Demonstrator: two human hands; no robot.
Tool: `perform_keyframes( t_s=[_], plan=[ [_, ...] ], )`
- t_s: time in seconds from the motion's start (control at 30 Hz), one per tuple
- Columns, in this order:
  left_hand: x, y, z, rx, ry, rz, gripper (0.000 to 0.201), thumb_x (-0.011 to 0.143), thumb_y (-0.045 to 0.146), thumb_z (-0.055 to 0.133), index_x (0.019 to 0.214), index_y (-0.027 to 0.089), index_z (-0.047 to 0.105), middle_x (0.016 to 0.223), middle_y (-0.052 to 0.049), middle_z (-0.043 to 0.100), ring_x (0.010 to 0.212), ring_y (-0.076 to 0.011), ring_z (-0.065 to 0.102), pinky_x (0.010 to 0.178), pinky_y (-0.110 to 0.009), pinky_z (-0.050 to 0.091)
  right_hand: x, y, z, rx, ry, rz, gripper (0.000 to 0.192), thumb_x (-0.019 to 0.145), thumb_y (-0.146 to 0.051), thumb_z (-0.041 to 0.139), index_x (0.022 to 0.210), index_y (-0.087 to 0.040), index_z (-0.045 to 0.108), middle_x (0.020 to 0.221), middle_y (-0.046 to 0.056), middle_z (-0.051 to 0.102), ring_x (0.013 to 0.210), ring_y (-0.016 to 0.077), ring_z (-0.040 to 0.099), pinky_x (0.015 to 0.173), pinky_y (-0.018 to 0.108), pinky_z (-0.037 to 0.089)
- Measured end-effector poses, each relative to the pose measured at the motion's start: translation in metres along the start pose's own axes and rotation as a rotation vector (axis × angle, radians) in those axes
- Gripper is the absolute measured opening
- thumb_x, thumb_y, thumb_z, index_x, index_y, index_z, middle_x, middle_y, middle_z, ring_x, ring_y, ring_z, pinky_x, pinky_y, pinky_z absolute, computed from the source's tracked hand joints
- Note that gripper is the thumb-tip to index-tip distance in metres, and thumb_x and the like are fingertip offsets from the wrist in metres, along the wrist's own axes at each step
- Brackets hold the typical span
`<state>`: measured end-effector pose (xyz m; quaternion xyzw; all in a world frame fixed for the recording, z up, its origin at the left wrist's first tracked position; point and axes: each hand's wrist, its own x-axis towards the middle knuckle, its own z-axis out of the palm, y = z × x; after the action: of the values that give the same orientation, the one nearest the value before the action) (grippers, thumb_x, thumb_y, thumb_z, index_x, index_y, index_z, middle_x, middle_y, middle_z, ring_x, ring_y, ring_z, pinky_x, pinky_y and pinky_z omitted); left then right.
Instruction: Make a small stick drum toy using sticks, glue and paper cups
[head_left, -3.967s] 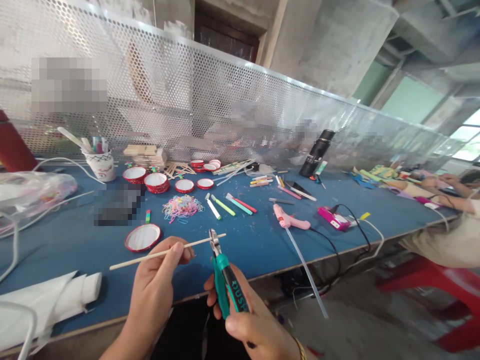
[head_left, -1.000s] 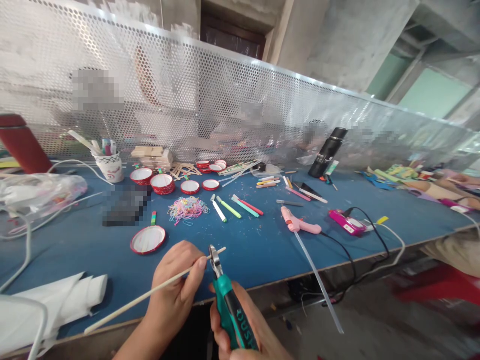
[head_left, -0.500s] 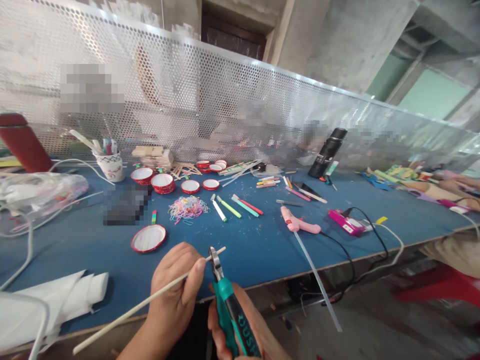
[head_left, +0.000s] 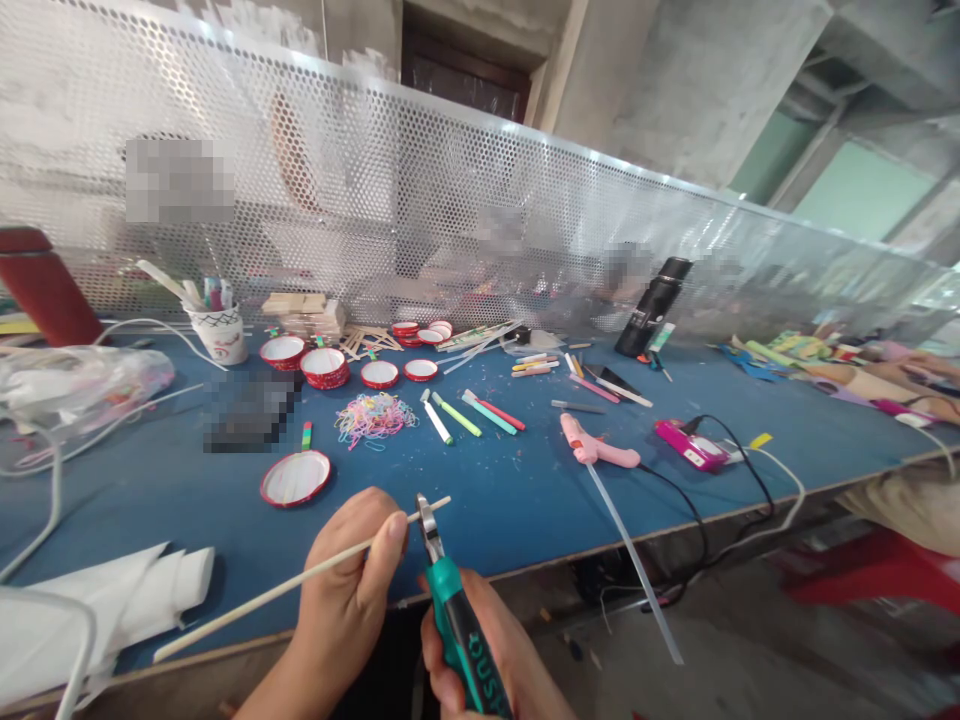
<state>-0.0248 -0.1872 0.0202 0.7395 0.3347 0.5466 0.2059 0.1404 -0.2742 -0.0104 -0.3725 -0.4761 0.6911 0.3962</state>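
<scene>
Left hand [head_left: 352, 590]: thumb and forefinger pinched on a thin pale wooden stick [head_left: 285, 588], near its far-right tip, over the near edge of the blue worktop [head_left: 525, 500]; since four seconds ago the grip has slid toward that tip, so only a short stub now passes the cutter. Right hand [head_left: 487, 660]: fingers closed round the teal-and-black handles of small steel cutting pliers [head_left: 450, 600], their jaws closed across the stick close beside the left thumb. Nearby: red-rimmed round lid [head_left: 295, 477] far-left of the hands; pink glue gun [head_left: 592, 445] to the right.
</scene>
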Motion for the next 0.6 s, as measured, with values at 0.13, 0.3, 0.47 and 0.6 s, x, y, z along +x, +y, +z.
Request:
perform_keyframes(
  t_s=[0.13, 0.3, 0.47, 0.6],
  plan=[
    [0.0004, -0.0002, 0.0003, 0.021, 0.013, 0.012, 0.046, 0.104, 0.028, 0.045, 0.059, 0.021, 0.047, 0.059, 0.001, 0.049, 0.057, -0.0126, 0.044, 0.059, -0.027, 0.036, -0.0012, -0.0050, 0.0024, 0.013, 0.034, 0.009, 0.056, 0.059, -0.031, 0.073, 0.110, -0.025, 0.049, 0.101, 0.000, 0.051, 0.069, 0.0076, 0.041, 0.060, 0.024, 0.033],
    [0.0019, 0.0013, 0.0010, 0.061, 0.047, 0.027, 0.048, 0.103, 0.024, 0.046, 0.056, 0.020, 0.045, 0.056, 0.002, 0.046, 0.054, -0.0114, 0.043, 0.057, -0.025, 0.036, -0.0013, -0.0046, 0.0050, 0.025, 0.026, -0.041, 0.054, 0.061, -0.041, 0.076, 0.106, -0.025, 0.051, 0.095, 0.000, 0.050, 0.072, 0.0094, 0.041, 0.061, 0.024, 0.033],
    [0.0020, 0.0024, 0.0031, 0.075, 0.071, 0.025, 0.047, 0.102, 0.021, 0.047, 0.055, 0.020, 0.044, 0.054, 0.003, 0.043, 0.052, -0.0104, 0.042, 0.055, -0.024, 0.035, -0.0021, -0.0003, 0.0036, 0.044, 0.020, -0.061, 0.061, 0.063, -0.053, 0.081, 0.108, -0.025, 0.052, 0.093, 0.000, 0.051, 0.071, 0.0096, 0.041, 0.060, 0.024, 0.032],
    [0.0009, 0.0039, 0.0037, 0.082, 0.092, 0.017, 0.047, 0.101, 0.021, 0.047, 0.054, 0.020, 0.042, 0.053, 0.003, 0.041, 0.051, -0.0105, 0.040, 0.054, -0.025, 0.034, 0.0002, 0.0013, 0.0017, 0.047, 0.008, -0.065, 0.062, 0.063, -0.052, 0.082, 0.111, -0.025, 0.053, 0.098, 0.001, 0.054, 0.071, 0.0093, 0.044, 0.061, 0.024, 0.035]
  ],
)
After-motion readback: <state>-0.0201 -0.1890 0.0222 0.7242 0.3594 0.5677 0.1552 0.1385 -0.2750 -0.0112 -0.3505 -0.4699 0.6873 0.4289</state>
